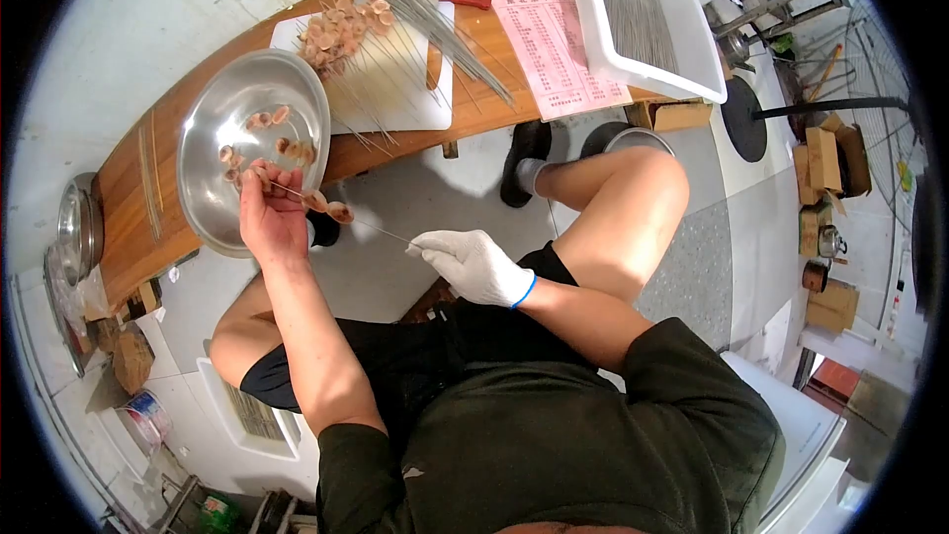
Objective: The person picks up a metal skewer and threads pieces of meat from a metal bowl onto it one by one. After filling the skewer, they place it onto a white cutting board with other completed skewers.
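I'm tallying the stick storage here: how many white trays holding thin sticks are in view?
2. One tray is at the wooden table's right end, by the pink sheet; the other tray is on the floor near the left knee. More may be hidden.

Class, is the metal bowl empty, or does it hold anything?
Not empty: small brown pieces lie in the metal bowl, though much of its inside is bare.

No text could be read with certainty. The pink rectangular paper sheet (pixel 563 54) bore a heading in large Chinese characters above columns of small print, and the white round tub with red and blue markings (pixel 148 415) showed only blurred print.
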Action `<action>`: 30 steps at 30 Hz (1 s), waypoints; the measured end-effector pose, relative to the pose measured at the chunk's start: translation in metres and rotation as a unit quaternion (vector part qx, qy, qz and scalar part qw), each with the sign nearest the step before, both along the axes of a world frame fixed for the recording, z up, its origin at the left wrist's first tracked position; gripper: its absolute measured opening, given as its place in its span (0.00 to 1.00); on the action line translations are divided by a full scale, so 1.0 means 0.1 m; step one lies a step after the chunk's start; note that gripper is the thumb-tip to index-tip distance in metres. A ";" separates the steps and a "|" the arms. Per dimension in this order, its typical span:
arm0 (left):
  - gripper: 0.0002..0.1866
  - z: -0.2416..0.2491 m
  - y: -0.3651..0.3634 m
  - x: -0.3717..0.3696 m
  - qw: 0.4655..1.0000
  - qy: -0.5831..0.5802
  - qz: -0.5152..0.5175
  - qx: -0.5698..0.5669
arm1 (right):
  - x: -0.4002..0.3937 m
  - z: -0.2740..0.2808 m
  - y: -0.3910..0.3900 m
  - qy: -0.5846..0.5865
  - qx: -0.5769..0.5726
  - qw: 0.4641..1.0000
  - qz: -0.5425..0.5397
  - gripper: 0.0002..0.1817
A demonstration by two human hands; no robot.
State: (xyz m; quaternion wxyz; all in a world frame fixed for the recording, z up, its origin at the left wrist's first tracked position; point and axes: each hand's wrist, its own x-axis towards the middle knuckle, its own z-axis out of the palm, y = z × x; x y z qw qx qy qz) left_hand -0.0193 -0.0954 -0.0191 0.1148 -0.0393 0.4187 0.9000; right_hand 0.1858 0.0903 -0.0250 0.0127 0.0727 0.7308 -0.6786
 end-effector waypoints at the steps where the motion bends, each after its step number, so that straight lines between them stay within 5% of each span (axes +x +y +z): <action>1: 0.11 0.00 0.01 0.00 1.000 -0.001 -0.001 0.000 | 0.01 -0.01 -0.01 -0.003 -0.001 1.000 -0.001 0.12; 30: 0.09 0.00 0.21 0.11 1.000 0.000 0.020 -0.006 | 0.07 -0.04 -0.05 -0.008 -0.006 1.000 -0.006 0.12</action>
